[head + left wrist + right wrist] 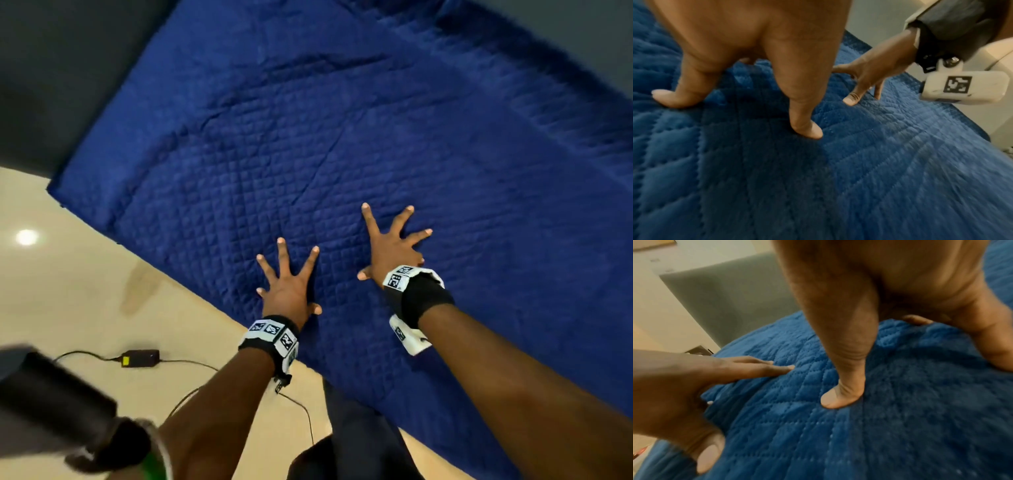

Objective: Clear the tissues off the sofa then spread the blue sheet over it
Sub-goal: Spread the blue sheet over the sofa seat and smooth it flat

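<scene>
The blue quilted sheet (342,137) lies spread over the grey sofa (51,85) and covers the seat, with a few soft creases across its middle. My left hand (287,287) and right hand (394,246) press flat on it side by side near the front edge, fingers splayed and straight. In the left wrist view my left fingers (803,123) dig into the sheet (879,178), with the right hand (865,78) just beyond. In the right wrist view my right fingers (846,386) press the sheet (900,418). No tissues are in sight.
Cream floor tiles (68,291) lie left of the sofa. A black power adapter (140,358) with its cable rests on them near my left arm. A dark blurred object (51,394) fills the lower left corner. The grey sofa arm (725,296) rises past the sheet's edge.
</scene>
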